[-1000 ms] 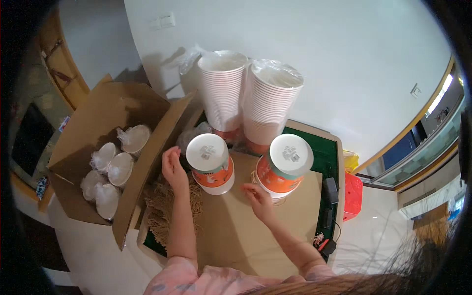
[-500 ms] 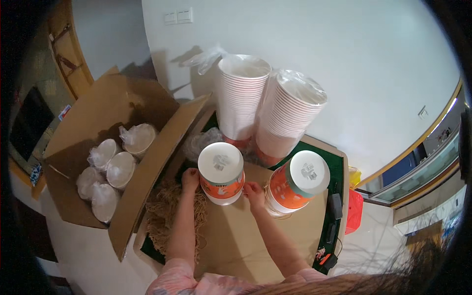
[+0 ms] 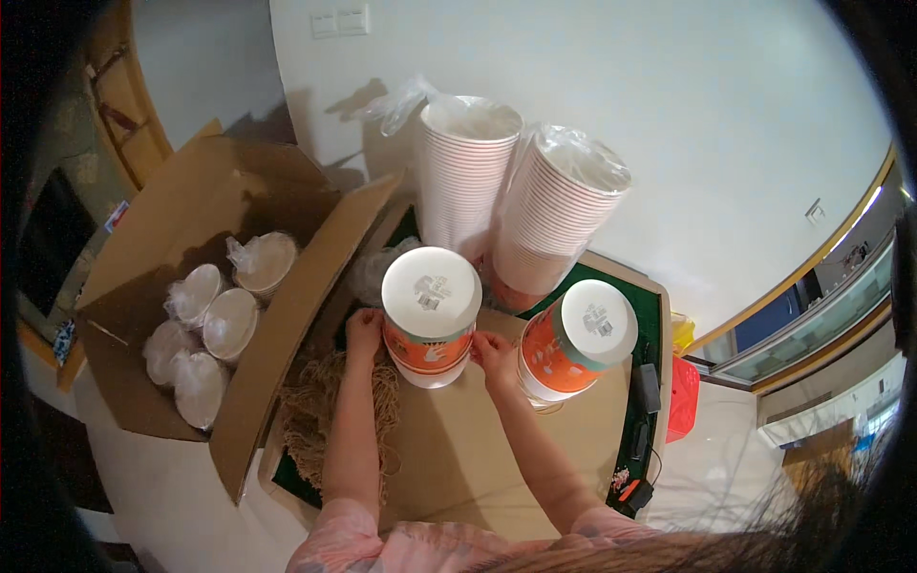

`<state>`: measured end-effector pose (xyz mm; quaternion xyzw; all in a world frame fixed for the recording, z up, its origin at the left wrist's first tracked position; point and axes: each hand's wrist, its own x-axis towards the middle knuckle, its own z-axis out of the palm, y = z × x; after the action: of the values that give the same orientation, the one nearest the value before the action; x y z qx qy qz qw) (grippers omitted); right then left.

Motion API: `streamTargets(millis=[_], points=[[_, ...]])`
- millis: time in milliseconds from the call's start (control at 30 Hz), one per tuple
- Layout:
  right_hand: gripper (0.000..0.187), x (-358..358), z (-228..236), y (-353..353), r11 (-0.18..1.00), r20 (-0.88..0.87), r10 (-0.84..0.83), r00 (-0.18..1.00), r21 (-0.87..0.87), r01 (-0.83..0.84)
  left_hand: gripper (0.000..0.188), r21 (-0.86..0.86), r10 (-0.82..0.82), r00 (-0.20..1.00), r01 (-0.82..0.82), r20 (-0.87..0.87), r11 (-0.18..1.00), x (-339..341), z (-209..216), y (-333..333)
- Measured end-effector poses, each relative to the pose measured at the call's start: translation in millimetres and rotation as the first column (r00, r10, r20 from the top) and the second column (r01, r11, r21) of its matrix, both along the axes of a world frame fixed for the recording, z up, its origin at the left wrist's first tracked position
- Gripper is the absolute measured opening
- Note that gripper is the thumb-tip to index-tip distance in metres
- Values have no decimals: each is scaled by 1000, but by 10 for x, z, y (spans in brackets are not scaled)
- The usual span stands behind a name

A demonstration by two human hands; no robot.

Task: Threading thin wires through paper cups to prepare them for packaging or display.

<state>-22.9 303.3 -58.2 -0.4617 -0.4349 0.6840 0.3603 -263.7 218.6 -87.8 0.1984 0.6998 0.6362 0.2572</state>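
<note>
An upside-down paper bucket (image 3: pixel 432 291), with an orange and green printed side and a white base, stands in front of me with at least one more white rim under it. My left hand (image 3: pixel 365 334) is closed at its left side, fingertips against the lower edge. On the opposite side, my right hand (image 3: pixel 492 355) has its fingers pinched at the bucket's edge. Part of each hand's fingertips is hidden. To the right, a similar inverted bucket stack (image 3: pixel 597 325) has thin twine around its lower part. A loose heap of brown twine (image 3: pixel 330 420) lies beside my left forearm.
Two tall plastic-wrapped bucket stacks (image 3: pixel 468 172) stand at the table's back by the wall. An open cardboard box (image 3: pixel 181 239) with several wrapped stacks sits left, its flap near the table. A black adapter (image 3: pixel 650 387) lies at the right edge, above a red bin (image 3: pixel 683 396).
The bucket between my hands has risen, its white base now higher and larger. My right hand has come in against its side. The view has shifted slightly.
</note>
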Motion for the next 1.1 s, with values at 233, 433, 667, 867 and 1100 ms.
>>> streamTargets(millis=[233, 433, 667, 867, 1100], points=[[17, 493, 1293, -500, 989, -326, 144, 934, 17, -146, 14, 238, -178, 984, 175, -9, 955, 501, 1454, -498], [10, 1630, 1026, -1546, 885, 67, 296, 953, 356, -300, 15, -78, -172, 959, 158, -225, 984, 726, 1165, -1377], [15, 2261, 632, -2294, 640, 561, 137, 816, 579, -505, 17, -490, -133, 957, -11, -259, 872, 941, 259, -2311], [19, 2180, 653, -2478, 651, 589, 105, 801, 568, -503, 16, -400, -75, 881, -136, -468, 907, 682, -173, -2260], [23, 2210, 787, -2697, 754, 574, 22, 818, 528, -391, 24, -797, -338, 867, -106, -367, 595, 945, 564, -1933]])
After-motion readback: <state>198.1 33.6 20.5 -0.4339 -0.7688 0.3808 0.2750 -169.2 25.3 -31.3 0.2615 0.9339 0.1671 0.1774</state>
